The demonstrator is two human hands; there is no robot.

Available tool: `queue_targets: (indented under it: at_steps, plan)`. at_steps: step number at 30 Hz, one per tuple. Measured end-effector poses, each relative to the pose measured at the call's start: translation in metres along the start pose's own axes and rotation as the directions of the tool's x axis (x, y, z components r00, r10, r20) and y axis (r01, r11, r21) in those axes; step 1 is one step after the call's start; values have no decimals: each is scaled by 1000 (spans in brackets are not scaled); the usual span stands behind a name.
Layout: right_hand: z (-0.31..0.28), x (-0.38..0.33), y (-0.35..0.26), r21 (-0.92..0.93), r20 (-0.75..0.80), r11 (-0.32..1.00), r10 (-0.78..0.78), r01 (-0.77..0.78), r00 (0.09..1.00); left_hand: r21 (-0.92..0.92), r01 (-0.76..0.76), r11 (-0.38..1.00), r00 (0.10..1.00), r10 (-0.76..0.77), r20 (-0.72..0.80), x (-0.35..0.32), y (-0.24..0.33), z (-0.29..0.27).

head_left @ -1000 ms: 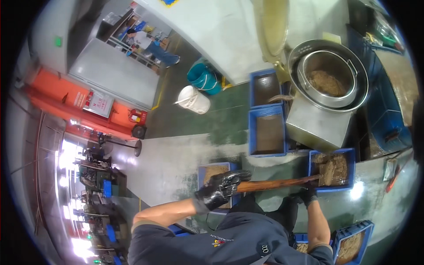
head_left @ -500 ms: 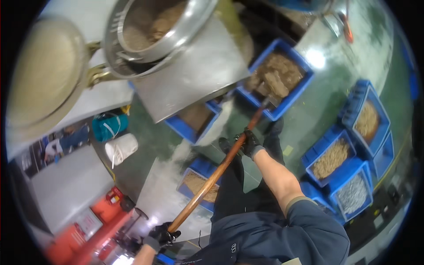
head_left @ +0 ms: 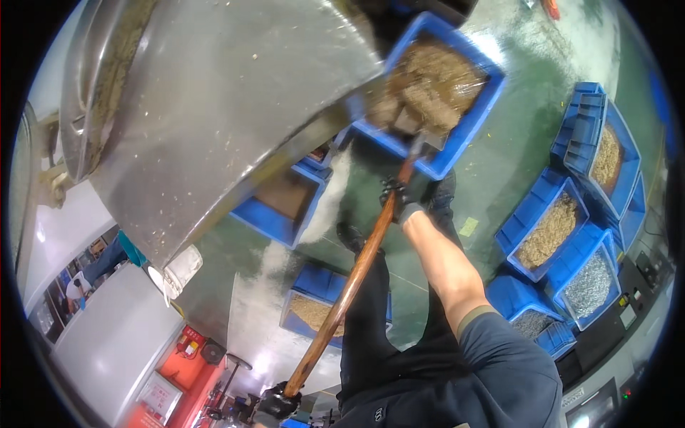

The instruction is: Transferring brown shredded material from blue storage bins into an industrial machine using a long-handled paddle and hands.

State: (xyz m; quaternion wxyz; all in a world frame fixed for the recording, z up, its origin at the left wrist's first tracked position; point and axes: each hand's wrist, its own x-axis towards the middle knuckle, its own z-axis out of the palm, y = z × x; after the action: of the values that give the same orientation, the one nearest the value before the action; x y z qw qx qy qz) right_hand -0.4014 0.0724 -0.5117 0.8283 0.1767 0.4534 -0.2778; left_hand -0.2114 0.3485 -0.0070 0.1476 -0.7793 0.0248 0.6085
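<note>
Both my gloved hands are closed round the long wooden handle of a shovel [head_left: 349, 289], which slants from lower left to upper right. My left hand [head_left: 280, 405] grips the handle's near end, at the lower edge of the view. Farther up, close to the blade, is my right hand [head_left: 398, 198]. The shovel's metal blade is inside a blue bin [head_left: 467, 146], against a heap of tan-brown, wet-looking material [head_left: 432, 100]. Part of the blade is hidden by that material.
A large metal sheet or platform [head_left: 235, 93] with a raised edge fills the upper left, beside the bin. Another blue bin [head_left: 267, 232] stands below it. Several blue bins [head_left: 503, 235] line the right side. A white bucket [head_left: 184, 267] is at left, near red equipment [head_left: 189, 357].
The view has shifted, and the metal platform looms larger at upper left while the round vessel has mostly left the picture. Both hands still hold the shovel, its blade still in the bin.
</note>
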Motion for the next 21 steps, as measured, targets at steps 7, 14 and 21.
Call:
queue_targets:
  at_steps: [7,14,21]
  plan:
    - [55,-26,12,-154,-431,988,-56,-12,901,-621,143,770,763,314,565,70,-144,0]
    - [37,-4,-12,-52,-333,997,36,-56,942,-618,376,691,771,137,622,53,-81,-3]
    - [-2,16,-8,-247,-267,969,-86,18,960,-224,259,940,960,-224,169,40,-32,32]
